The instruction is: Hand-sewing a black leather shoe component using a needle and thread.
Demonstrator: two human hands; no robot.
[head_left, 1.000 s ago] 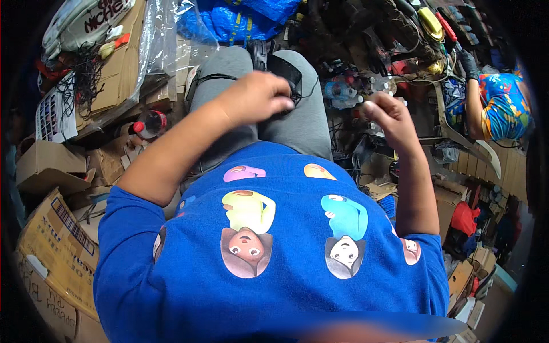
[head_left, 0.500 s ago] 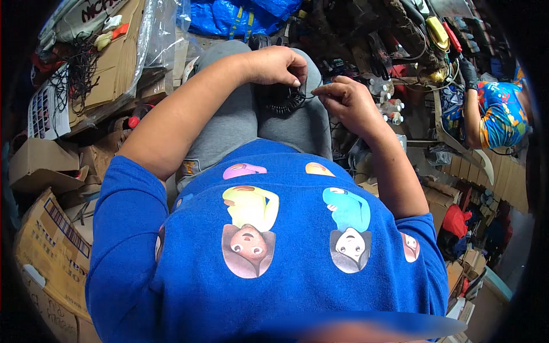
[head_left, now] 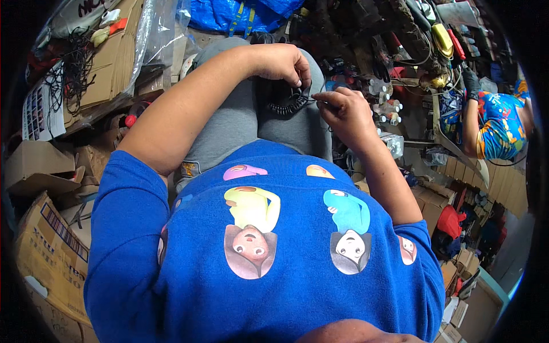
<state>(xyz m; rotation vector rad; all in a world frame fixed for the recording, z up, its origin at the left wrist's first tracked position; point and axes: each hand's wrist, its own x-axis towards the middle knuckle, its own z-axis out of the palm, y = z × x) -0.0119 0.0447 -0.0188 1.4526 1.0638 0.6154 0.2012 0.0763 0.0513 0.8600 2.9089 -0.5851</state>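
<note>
Over my lap, my left hand [head_left: 285, 64] is closed, fingers curled down onto a black ring-shaped piece [head_left: 286, 108] with a ridged, coil-like edge. The ring rests against the grey trousers [head_left: 229, 126] between my knees; its upper part is hidden by the hand and dark shadow. Just to its right, my right hand [head_left: 349, 113] pinches a thin dark strand [head_left: 314, 99], thumb and forefinger together. That strand runs toward the ring, but I cannot make out where it joins.
Flattened cardboard and clear plastic [head_left: 146, 51] lie on the left, with a tangle of black cord [head_left: 79, 71]. A blue bag [head_left: 234, 17] sits ahead. Several small bottles [head_left: 386, 108] stand right of my knees. At far right is another person's dark-gloved hand [head_left: 471, 83].
My right hand has shifted slightly down and the thin strand now stands more upright at its fingertips. The ring has turned a little in my left hand, showing more of its ridged edge.
</note>
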